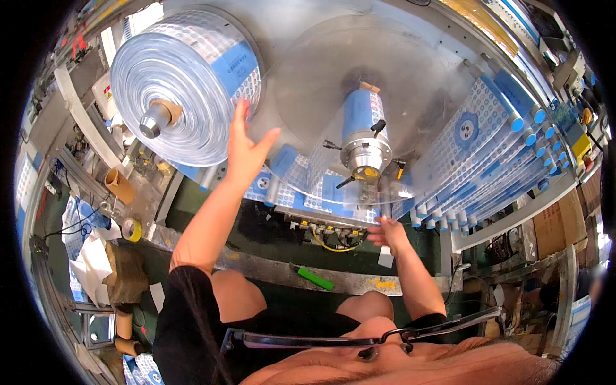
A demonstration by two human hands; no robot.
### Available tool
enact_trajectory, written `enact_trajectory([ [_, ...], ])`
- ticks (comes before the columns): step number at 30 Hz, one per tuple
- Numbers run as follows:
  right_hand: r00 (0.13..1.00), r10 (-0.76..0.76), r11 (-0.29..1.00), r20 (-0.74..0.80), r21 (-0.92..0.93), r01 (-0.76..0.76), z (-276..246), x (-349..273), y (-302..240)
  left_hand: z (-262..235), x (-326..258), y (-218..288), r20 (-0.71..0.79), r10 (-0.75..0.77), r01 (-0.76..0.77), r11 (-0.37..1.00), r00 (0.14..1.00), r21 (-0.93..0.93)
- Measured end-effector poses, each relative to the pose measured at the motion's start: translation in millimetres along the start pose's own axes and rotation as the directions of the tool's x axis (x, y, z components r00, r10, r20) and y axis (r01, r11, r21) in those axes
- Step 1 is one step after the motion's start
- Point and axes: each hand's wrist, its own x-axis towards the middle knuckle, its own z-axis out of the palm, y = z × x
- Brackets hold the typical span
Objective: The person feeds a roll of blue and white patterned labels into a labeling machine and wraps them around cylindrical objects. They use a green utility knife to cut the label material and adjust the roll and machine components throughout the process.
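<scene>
Your left hand (247, 149) is reaching up w/ fingers spread, palm flat against the rim of the clear round disc (359, 83), gripping nothing. That disc is sitting on the machine's centre shaft, just right of your left hand, w/ the metal hub (367, 154) poking out at its middle. Your right hand (387, 232) is hanging lower, under the disc's bottom edge, fingers loosely curled; can't tell if it's pinching anything.

Upper left of your left hand, the big film roll (183, 83) is sitting on its own spindle: silvery wound face, outer wrap white w/ small blue dot pattern and a plain blue rectangular panel. Behind the disc, a narrower core (361, 112) is carrying the same blue-and-white print. To the right, the printed film web (478, 138) is running over a row of blue-capped rollers (536, 138), showing a round blue emblem.

Lower down, a green tool (314, 278) is lying on the machine ledge between your arms; a yellow tape roll (131, 229) and cardboard tube (120, 185) are sitting far left.
</scene>
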Motion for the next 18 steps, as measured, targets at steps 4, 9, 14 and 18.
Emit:
enact_trajectory([
  [4,0.133,-0.943,0.307,-0.305,-0.647,0.698,-11,-39,-76,-8,-63,-64,-0.004,-0.34,0.337,0.932,0.94,-0.136],
  [9,-0.407,-0.898,-0.052,-0.17,-0.875,0.482,-34,-84,-227,13,-115,-98,0.32,-0.619,0.692,0.684,0.717,-0.228],
  [14,0.101,-0.97,0.23,-0.219,-0.714,0.661,-58,-69,-273,18,-96,-105,0.351,-0.666,0.747,0.518,0.658,-0.417],
  [18,0.198,-0.951,0.309,-0.238,-0.682,0.663,-67,-60,-273,18,-96,-93,0.389,-0.619,0.713,0.446,0.682,-0.541],
])
